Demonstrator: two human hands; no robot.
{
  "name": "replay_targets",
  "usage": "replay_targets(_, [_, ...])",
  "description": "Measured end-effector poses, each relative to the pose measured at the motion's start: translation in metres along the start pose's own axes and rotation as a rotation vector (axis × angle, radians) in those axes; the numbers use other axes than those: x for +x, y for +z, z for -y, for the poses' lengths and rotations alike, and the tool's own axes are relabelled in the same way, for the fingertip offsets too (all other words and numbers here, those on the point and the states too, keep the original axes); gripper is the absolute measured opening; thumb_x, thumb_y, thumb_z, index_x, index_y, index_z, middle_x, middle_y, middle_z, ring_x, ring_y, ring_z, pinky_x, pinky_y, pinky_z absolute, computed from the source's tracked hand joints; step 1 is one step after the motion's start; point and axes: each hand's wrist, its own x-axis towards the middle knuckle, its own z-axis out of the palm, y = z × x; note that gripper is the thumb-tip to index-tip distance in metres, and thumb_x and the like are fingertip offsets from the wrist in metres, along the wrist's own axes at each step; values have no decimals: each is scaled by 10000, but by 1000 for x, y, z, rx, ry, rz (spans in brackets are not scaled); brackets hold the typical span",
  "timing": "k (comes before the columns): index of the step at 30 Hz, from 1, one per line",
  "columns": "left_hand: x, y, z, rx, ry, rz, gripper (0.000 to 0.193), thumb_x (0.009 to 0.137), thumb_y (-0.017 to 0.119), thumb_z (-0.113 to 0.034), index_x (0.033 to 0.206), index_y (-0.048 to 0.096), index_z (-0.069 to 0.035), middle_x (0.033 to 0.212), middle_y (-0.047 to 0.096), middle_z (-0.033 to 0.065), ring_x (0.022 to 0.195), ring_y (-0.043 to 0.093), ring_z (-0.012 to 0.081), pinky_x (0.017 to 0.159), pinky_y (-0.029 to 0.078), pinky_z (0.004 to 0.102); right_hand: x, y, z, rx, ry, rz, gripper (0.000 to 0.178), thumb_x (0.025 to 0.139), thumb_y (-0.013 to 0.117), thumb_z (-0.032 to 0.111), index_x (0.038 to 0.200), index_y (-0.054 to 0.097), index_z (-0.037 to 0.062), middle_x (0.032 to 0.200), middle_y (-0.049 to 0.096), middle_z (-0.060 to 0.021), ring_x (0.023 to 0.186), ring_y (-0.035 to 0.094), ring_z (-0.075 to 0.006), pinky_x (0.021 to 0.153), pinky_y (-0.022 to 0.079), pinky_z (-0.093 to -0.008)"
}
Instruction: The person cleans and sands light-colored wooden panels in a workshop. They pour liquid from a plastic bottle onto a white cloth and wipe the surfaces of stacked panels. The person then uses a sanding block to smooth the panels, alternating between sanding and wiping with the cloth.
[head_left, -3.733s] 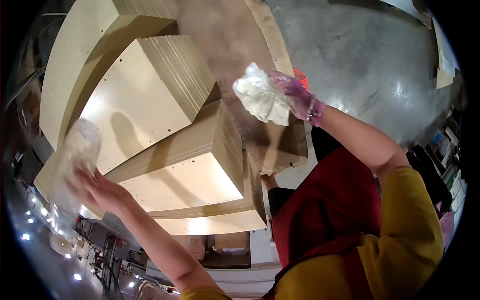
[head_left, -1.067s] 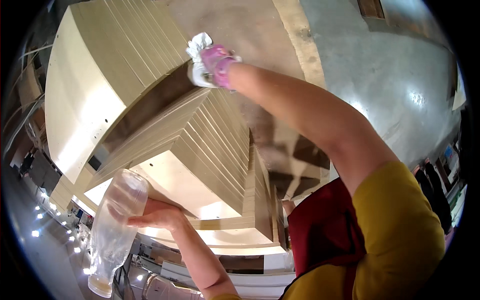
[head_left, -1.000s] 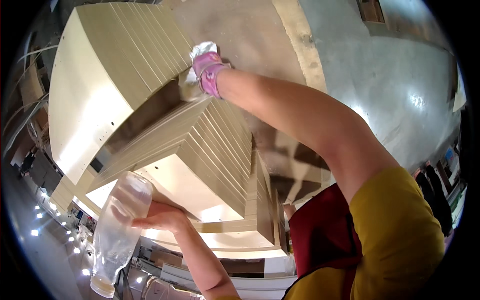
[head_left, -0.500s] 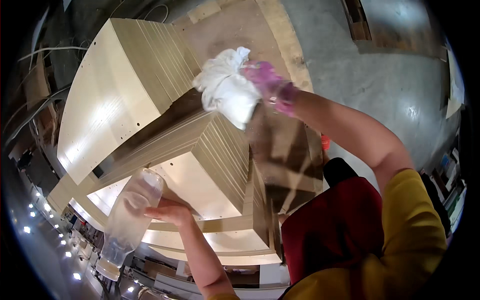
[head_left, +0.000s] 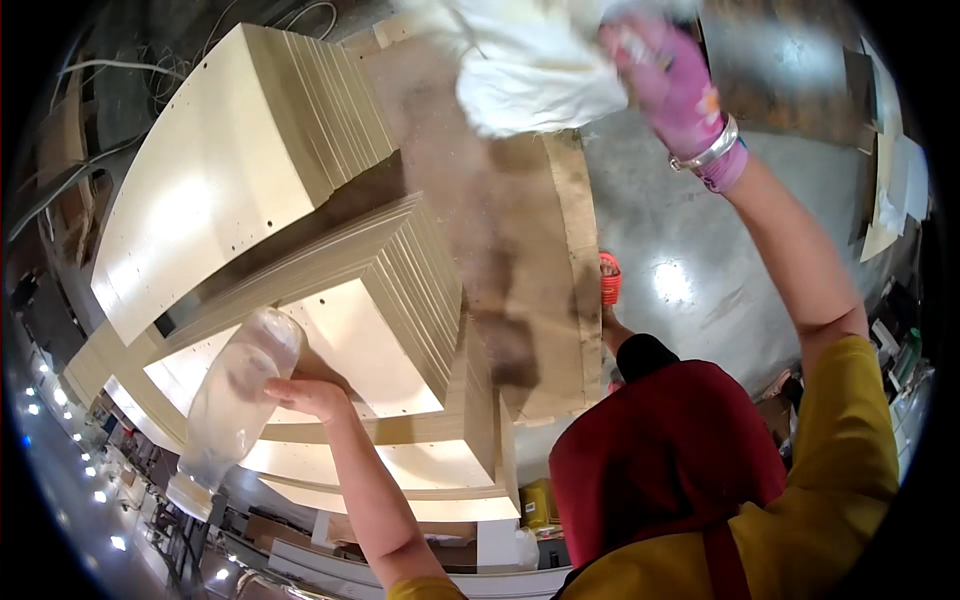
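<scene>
My left hand point(head_left: 310, 397) is bare and closed round a clear plastic bottle point(head_left: 232, 395), which tilts over a stack of pale boards point(head_left: 360, 345). Some see-through liquid seems to sit toward the bottle's lower end. My right hand point(head_left: 680, 95), in a pink patterned glove with a silver bracelet at the wrist, grips a bunched white cloth point(head_left: 540, 85). The cloth hangs in the air at the top of the picture, blurred by motion and partly cut off. Farther left stands another stack of pale boards point(head_left: 190, 190) with a curved outer edge and small drilled holes.
A brown worktop point(head_left: 500, 210) with a lighter border strip lies under the stacks. Beyond its right side is a grey shiny floor point(head_left: 665, 240). A red sandal point(head_left: 610, 278) shows on my foot beside the worktop. Cables point(head_left: 110, 65) run along the far left.
My right hand has swung up and to the right with the cloth, away from the board stacks' edges. My left hand still holds the bottle, slightly farther left in the picture.
</scene>
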Motion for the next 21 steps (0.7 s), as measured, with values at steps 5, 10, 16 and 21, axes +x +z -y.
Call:
replay_targets(5, [3,9,0,-103,-9,-34,752,938,416,-549,1387,321,47,1403,390,196,1256,419,309,1061,336,406,-67,-30,-69,838,500,118,419,886,599,275,1199,563,-1,1127,617,-100,1027,581,-166,923,450,-311])
replay_targets(10, [1,-2,25,-178,43,-41,720,931,515,-426,1383,289,85,1420,360,198,1276,394,298,1072,312,410,-67,-75,-30,1046,586,84,463,875,623,267,1247,515,12,1144,606,-94,1043,590,-179,926,468,-342])
replay_targets(16, [-7,-1,29,-154,-124,-149,831,910,530,-507,1403,222,86,1426,339,221,1267,404,315,1057,331,420,131,40,62,406,-313,-115,380,949,477,269,1267,535,71,1182,615,-136,1060,592,-251,917,447,-355])
replay_targets(21, [10,-12,32,-551,48,176,802,890,459,-599,1466,173,-121,1459,302,183,1306,356,371,1104,285,482,190,216,50,271,-625,-405,302,844,501,111,1135,573,74,1090,612,-188,998,595,-366,848,486,-429])
